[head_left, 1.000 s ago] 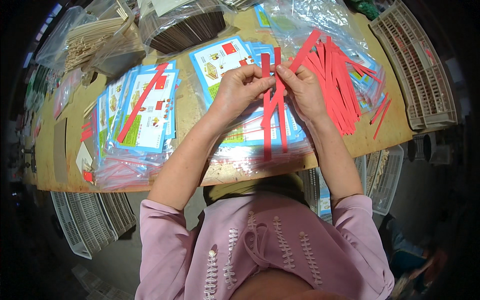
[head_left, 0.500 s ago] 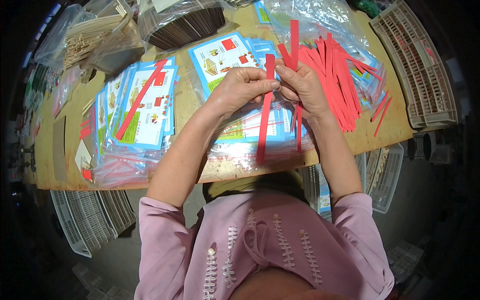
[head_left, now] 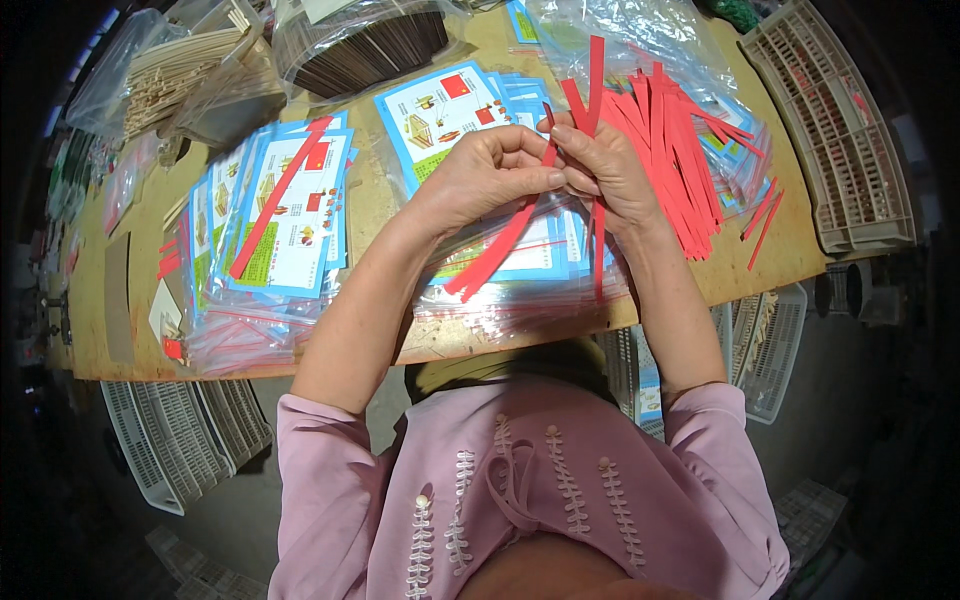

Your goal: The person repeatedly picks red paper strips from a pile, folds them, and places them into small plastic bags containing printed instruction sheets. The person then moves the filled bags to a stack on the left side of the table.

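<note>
Over the middle of the table, my left hand [head_left: 488, 178] pinches a flat red strip [head_left: 500, 247] between thumb and fingers; its lower part slants down to the left. Close against it, my right hand [head_left: 615, 178] is closed on a few red strips [head_left: 596, 85] that stick out above and below the fingers. Beneath both hands lie bagged printed sheets with blue borders [head_left: 530, 262]. A loose pile of red strips [head_left: 668, 175] lies just right of my right hand. Another red strip [head_left: 275, 205] rests across the left stack of printed sheets [head_left: 300, 245].
Clear bags at the back hold thin wooden sticks [head_left: 175, 80] and dark brown flat pieces [head_left: 375, 55]. A beige plastic crate [head_left: 835, 130] stands at the table's right edge. More crates [head_left: 185, 430] sit below the front edge. A brown flat piece [head_left: 119, 300] lies far left.
The strip in my left hand has swung from nearly upright to slanting, its lower end moving left. The strips in my right hand have tilted slightly right. Both hands remain close together.
</note>
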Motion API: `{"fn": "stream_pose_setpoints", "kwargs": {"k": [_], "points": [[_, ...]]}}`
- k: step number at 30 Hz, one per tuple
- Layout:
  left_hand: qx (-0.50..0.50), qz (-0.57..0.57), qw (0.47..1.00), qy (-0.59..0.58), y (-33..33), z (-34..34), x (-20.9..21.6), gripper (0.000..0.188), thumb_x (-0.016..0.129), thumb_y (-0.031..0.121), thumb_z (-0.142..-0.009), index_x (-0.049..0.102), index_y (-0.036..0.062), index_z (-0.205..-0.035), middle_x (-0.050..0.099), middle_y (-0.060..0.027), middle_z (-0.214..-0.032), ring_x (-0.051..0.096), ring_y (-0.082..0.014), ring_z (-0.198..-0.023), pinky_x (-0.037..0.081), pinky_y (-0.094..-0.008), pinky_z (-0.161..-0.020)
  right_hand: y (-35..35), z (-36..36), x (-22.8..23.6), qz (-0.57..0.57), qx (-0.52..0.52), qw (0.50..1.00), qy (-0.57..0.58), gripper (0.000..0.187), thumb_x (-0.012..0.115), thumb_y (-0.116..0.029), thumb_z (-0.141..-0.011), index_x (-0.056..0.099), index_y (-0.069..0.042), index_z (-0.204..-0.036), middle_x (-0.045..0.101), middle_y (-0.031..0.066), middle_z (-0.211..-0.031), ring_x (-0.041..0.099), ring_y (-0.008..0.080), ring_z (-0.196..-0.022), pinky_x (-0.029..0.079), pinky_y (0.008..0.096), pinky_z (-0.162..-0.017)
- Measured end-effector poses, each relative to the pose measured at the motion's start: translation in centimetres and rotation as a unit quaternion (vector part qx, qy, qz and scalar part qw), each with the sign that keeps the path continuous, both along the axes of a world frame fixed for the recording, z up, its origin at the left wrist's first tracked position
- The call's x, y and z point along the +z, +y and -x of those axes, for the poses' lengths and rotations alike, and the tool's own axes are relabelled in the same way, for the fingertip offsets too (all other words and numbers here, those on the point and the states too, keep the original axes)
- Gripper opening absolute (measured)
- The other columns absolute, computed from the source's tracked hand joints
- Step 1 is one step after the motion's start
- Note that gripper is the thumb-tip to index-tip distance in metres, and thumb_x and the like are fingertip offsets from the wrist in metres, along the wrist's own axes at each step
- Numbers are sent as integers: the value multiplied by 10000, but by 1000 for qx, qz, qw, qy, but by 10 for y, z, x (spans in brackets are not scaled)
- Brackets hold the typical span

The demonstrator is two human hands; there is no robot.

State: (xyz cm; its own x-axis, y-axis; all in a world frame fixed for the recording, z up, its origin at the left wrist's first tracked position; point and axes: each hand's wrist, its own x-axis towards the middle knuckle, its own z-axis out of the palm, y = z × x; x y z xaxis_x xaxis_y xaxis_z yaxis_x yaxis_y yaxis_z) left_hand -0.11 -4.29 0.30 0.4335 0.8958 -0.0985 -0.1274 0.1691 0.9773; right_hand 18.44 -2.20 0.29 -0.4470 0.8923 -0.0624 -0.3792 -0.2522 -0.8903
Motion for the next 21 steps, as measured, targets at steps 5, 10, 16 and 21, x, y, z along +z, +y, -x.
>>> {"fn": "stream_pose_setpoints", "kwargs": {"k": [5,10,16,21], "points": [[15,-4,999,29,2,-1,-2,149,719,148,-884,675,31,-966,702,-31,-810,542,-37,-618,433,-173,-562,-4,5,2,-16,-46,998,-32,174,665,-146,-927,636,-12,-1034,546,-48,-672,358,-11,-455,242,167,-412],[27,-7,999,23,1,-2,2,152,701,160,-899,699,26,-972,707,-41,-821,539,-40,-612,434,-174,-563,-5,6,2,-19,-74,996,-54,227,646,-223,-950,649,-25,-1061,527,-55,-634,342,2,-417,249,173,-402],[49,9,999,9,0,-3,3,145,704,141,-890,693,21,-969,688,-25,-787,559,-44,-618,441,-174,-565,-5,7,3,-14,-88,995,-35,213,668,-197,-933,650,-22,-1053,533,-51,-647,363,3,-436,257,175,-399],[55,-43,998,-1,-2,-8,-6,161,730,124,-869,662,23,-974,639,11,-736,577,-54,-618,456,-187,-563,-6,12,2,-37,-117,991,-55,199,682,-170,-920,641,-24,-1049,553,-45,-670,385,3,-450,258,173,-398]]}}
